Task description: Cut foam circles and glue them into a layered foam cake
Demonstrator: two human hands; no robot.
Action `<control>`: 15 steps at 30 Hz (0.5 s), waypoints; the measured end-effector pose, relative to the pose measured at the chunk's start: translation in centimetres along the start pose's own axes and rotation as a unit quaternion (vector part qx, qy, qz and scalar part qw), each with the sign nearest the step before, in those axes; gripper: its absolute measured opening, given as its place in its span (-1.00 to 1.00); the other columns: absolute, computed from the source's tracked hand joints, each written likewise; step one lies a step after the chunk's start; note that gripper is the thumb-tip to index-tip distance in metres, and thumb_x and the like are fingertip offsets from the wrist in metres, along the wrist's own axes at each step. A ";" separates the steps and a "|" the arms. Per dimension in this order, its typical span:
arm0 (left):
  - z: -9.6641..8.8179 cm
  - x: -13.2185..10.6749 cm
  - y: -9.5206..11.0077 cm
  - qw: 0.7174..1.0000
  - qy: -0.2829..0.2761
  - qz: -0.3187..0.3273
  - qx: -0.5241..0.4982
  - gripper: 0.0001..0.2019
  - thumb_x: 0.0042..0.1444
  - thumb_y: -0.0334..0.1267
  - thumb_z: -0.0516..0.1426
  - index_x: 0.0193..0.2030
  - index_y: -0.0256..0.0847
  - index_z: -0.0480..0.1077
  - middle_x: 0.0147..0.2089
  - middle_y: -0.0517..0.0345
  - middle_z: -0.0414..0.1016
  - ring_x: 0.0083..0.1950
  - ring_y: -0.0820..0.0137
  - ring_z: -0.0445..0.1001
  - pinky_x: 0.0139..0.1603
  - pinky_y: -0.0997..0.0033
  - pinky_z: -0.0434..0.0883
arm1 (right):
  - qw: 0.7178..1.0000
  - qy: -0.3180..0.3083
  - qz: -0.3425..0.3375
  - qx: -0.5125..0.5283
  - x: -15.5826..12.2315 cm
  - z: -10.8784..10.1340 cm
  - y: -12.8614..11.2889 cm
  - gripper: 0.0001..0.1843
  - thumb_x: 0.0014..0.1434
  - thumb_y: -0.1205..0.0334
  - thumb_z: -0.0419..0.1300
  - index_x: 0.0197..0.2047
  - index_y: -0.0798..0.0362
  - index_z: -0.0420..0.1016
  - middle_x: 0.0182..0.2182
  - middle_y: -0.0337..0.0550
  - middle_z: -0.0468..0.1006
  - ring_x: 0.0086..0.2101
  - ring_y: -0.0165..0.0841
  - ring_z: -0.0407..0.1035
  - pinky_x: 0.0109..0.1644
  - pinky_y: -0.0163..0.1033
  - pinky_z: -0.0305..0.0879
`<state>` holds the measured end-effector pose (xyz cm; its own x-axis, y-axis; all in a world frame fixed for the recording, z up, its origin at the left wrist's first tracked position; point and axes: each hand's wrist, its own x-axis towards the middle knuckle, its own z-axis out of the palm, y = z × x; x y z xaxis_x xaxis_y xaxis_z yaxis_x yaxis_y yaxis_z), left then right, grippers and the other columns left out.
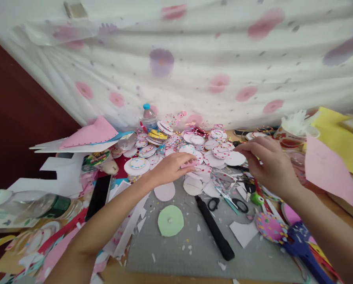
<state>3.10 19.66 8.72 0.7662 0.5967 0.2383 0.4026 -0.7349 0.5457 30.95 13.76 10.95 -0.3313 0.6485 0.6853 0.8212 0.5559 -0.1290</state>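
Hovering at the pile of trimmed discs (212, 159) with left hand (174, 169) and right hand (267, 163)

You have both arms out over the bench (115, 275), with the pile between and beyond your hands, heaped across the middle toward the bench's far edge. The discs overlap loosely, many of them white and ringed with small coloured dots.

Your left hand is at the near left side of the pile, its fingers bent toward the thumb beside pinkish pieces; you cannot tell from here whether they grip one. Your right hand is at the pile's right side, fingertips drawn in as in a pinch; whether something thin sits between them is too small to tell.

Nearer you, a grey mat (153, 256) runs along the bench's near edge. On it, toward its left edge, a green disc (165, 227) lies flat with a pale dot at its centre, and a plain pale disc (164, 192) lies just beyond. A black tool (214, 229) slants across the mat's middle, its near end angled right. Scissors (241, 206) with black handles lie to the right of its far end, and a white scrap (244, 234) lies nearer you. By the mat's right edge rests a pink dotted round (270, 227).

At the bench's left side, a dark phone (98, 197) lies near a clear bottle (31, 203) on its side.
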 end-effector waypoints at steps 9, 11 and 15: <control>-1.0 -0.7 1.5 0.988 0.128 -0.031 -0.075 -0.82 0.29 -0.20 0.03 -0.17 -0.23 0.40 -0.24 0.08 0.47 -0.20 0.37 0.44 -0.16 0.40 0.36 | 0.990 0.034 -0.093 -0.103 5.4 -3.1 -2.3 -0.64 0.33 0.41 -0.09 -0.27 -0.13 0.47 -0.41 -0.11 0.49 -0.32 -0.17 0.31 -0.14 -0.01 0.18; -1.9 -1.4 2.4 0.982 0.124 -0.055 -0.132 -0.75 0.32 -0.17 -0.03 -0.23 -0.21 0.42 -0.41 0.19 0.42 -0.36 0.43 0.39 -0.30 0.45 0.34 | 0.990 0.036 -0.092 -0.098 7.0 -3.9 -3.1 -0.64 0.37 0.32 -0.13 -0.26 -0.16 0.45 -0.37 -0.11 0.51 -0.25 -0.16 0.34 -0.05 0.03 0.22; -4.3 -4.5 4.2 0.955 0.192 -0.142 -0.177 -0.69 0.29 -0.04 -0.02 -0.27 -0.15 0.44 -0.54 0.27 0.22 -0.53 0.47 0.20 -0.49 0.47 0.18 | 0.986 0.083 -0.138 -0.051 8.8 -4.5 -4.7 -0.73 0.34 0.30 -0.01 0.01 -0.20 0.37 0.00 -0.12 0.47 0.06 -0.13 0.30 0.20 0.10 0.16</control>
<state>-0.78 15.23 13.39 0.3835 0.8799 0.2807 0.3204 -0.4118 0.8531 26.26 14.55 20.78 -0.4754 0.3804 0.7933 0.7557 0.6382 0.1469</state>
